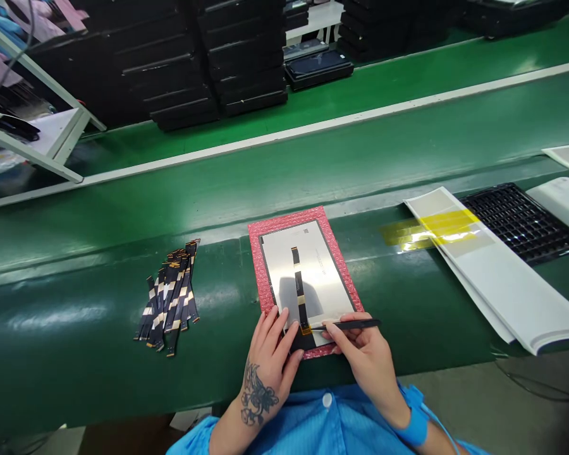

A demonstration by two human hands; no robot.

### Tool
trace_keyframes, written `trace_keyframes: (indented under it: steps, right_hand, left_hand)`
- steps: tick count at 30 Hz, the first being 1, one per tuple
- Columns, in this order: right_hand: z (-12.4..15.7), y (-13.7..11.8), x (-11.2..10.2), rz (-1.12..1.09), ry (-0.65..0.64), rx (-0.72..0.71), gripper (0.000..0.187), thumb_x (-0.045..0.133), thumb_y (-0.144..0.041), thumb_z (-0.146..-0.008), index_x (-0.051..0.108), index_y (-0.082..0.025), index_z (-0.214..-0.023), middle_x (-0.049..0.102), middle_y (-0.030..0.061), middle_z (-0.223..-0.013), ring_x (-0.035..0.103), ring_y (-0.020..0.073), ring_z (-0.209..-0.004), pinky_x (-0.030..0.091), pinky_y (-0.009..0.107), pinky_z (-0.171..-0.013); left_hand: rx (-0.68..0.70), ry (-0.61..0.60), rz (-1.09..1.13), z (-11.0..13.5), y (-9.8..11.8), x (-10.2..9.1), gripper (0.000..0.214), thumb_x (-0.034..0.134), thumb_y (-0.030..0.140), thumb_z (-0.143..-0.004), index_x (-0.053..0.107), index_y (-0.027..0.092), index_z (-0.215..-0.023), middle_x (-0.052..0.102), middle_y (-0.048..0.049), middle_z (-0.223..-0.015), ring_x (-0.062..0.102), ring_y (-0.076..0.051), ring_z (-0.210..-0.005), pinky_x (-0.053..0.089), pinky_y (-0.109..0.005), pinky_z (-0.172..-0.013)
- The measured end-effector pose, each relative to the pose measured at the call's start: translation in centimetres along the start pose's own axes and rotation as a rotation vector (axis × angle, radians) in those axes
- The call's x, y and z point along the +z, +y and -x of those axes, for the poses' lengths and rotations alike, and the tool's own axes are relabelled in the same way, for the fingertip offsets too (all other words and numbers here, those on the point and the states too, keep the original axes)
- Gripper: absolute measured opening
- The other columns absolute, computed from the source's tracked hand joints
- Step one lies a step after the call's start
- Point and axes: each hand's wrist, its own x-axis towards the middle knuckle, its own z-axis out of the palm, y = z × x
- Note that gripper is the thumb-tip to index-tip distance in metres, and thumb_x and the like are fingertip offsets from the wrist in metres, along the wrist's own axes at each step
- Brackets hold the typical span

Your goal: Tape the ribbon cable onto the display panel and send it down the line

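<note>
A silver display panel lies on a pink bubble-wrap sheet on the green bench. A black and gold flex cable runs down its middle. My left hand, tattooed on the back, rests flat on the panel's near edge with fingers pressing beside the cable's lower end. My right hand pinches black tweezers whose tip touches the cable's orange end.
A heap of several loose flex cables lies to the left. At the right are a stack of white sheets with yellow tape, and a black grid tray. Stacks of black trays stand beyond the green conveyor belt.
</note>
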Motion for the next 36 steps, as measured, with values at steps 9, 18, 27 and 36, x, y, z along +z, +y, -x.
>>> trace_keyframes:
  steps: [9,18,27,36]
  right_hand:
    - [0.1,0.6,-0.3,0.025,-0.012,-0.03,0.045,0.078,-0.051,-0.064,0.052,-0.021,-0.084,0.07,0.0033,-0.071,0.069,0.0221,-0.066,0.054,0.027,-0.05]
    - [0.1,1.1,-0.5,0.105,-0.002,-0.086,0.043,0.074,-0.052,-0.068,0.052,-0.02,-0.086,0.069,0.004,-0.071,0.068,0.0232,-0.065,0.054,0.029,-0.052]
    - [0.0,1.9,-0.5,0.156,0.013,-0.099,0.042,0.072,-0.053,-0.07,0.053,-0.02,-0.088,0.068,0.0056,-0.076,0.068,0.0243,-0.068,0.056,0.032,-0.055]
    - [0.1,2.0,-0.5,0.191,-0.022,-0.198,0.036,0.068,-0.049,-0.076,0.055,-0.019,-0.09,0.069,0.0067,-0.079,0.069,0.0239,-0.068,0.057,0.033,-0.056]
  left_hand:
    - [0.036,-0.03,0.012,0.2,0.2,-0.1,0.037,0.046,0.017,-0.089,0.053,0.021,-0.125,0.04,-0.0111,-0.14,0.032,-0.029,-0.134,0.043,-0.055,-0.099]
    - [0.037,-0.003,0.042,0.0,0.5,-0.1,0.033,0.048,0.013,-0.088,0.058,0.02,-0.119,0.04,-0.0137,-0.139,0.033,-0.032,-0.132,0.041,-0.058,-0.097]
    - [0.021,-0.035,0.037,0.1,0.4,-0.3,0.036,0.049,0.014,-0.088,0.055,0.02,-0.123,0.036,-0.0113,-0.143,0.029,-0.033,-0.134,0.037,-0.056,-0.1]
    - [-0.032,-0.022,-0.102,0.6,1.3,-0.1,0.039,0.048,0.019,-0.089,0.051,0.017,-0.128,0.036,-0.0111,-0.144,0.025,-0.033,-0.137,0.027,-0.051,-0.107]
